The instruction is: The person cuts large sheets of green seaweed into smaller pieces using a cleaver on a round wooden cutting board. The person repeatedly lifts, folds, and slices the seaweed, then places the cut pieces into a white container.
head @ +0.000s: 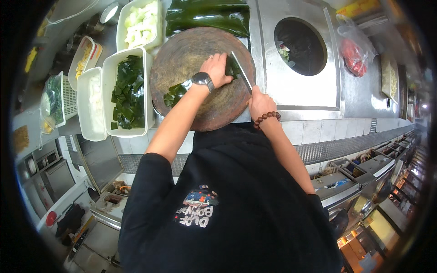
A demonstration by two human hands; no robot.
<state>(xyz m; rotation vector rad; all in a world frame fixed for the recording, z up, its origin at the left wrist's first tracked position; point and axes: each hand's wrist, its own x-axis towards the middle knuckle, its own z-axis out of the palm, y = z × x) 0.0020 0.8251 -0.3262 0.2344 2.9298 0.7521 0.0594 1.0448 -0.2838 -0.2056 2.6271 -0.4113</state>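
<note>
On a round wooden chopping block (184, 61), my left hand (215, 70) presses down on a dark green piece of kelp (233, 67). A cleaver (241, 72) is gripped by its handle in my right hand (261, 104). Its blade stands on edge along the right side of that kelp, near the block's right rim. Cut kelp pieces (175, 95) lie at the block's left, partly hidden behind my left forearm. Beyond the block rests a stack of large, glossy kelp sheets (208, 15).
Left of the block stands a white tub (149, 92) of cut kelp. Behind it is a tub of pale green chunks (141, 22). A round waste opening (302, 46) lies to the right, then a plastic bag with red contents (355, 56). Stove stations (355, 170) line the lower right.
</note>
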